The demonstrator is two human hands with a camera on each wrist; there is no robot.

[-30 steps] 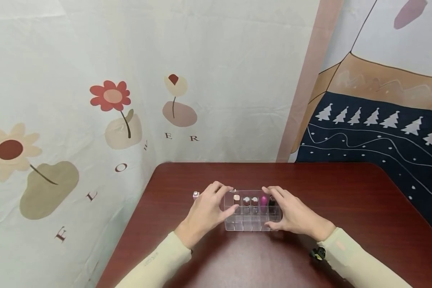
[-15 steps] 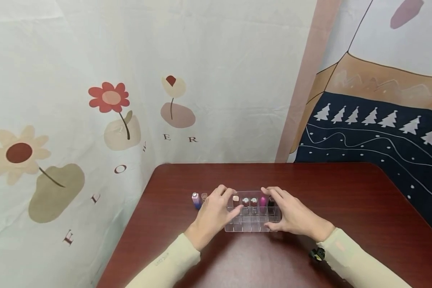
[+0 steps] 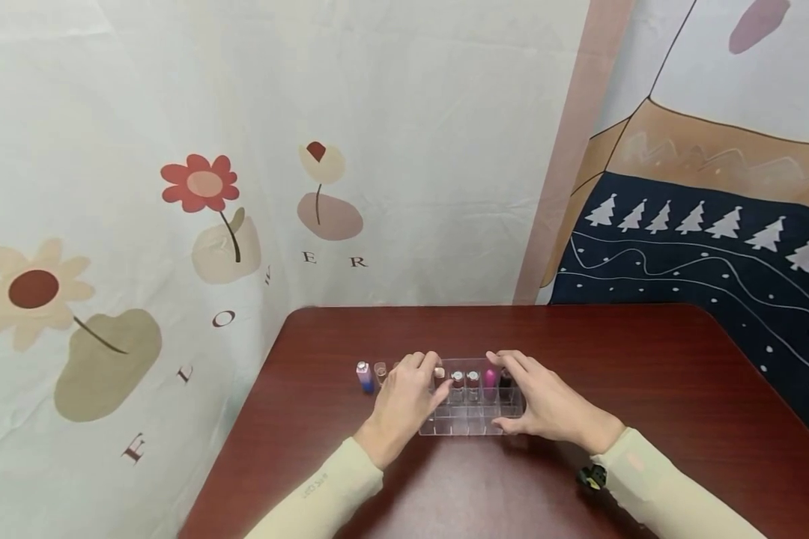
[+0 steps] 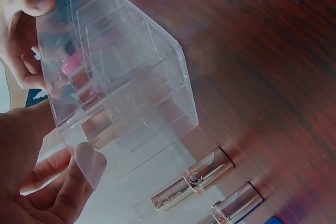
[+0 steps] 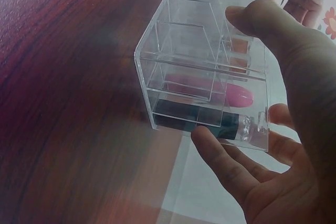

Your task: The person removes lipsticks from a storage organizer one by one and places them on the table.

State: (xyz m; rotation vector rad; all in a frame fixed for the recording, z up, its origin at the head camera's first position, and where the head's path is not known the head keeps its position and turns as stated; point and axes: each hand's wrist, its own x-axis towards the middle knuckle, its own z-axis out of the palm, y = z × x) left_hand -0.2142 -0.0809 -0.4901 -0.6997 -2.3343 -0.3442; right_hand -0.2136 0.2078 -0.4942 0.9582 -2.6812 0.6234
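A clear plastic lipstick organizer [image 3: 455,427] stands on the table between my hands. My left hand [image 3: 404,400] holds its left end, fingers at the back and thumb over the front. With my right hand [image 3: 546,397] I grip its right end, the thumb low in front and the fingers behind. The back row holds several lipsticks, among them a magenta one [image 3: 490,377] and a dark tube [image 5: 194,119] with a clear end. Toward the front, the compartments show through as bare plastic. My left hand partly covers the leftmost lipstick [image 3: 440,373].
Left of the organizer stand a pink-to-blue lipstick [image 3: 365,378] and a clear-topped tube [image 3: 380,373]; another is partly hidden by my hand. Gold lipsticks [image 4: 194,179] show in the left wrist view. A patterned cloth [image 3: 411,150] hangs behind the dark red table [image 3: 580,337].
My left hand has shifted slightly right along the organizer's left end, uncovering the lipsticks beside it. My right hand stays at the right end. The organizer has barely moved.
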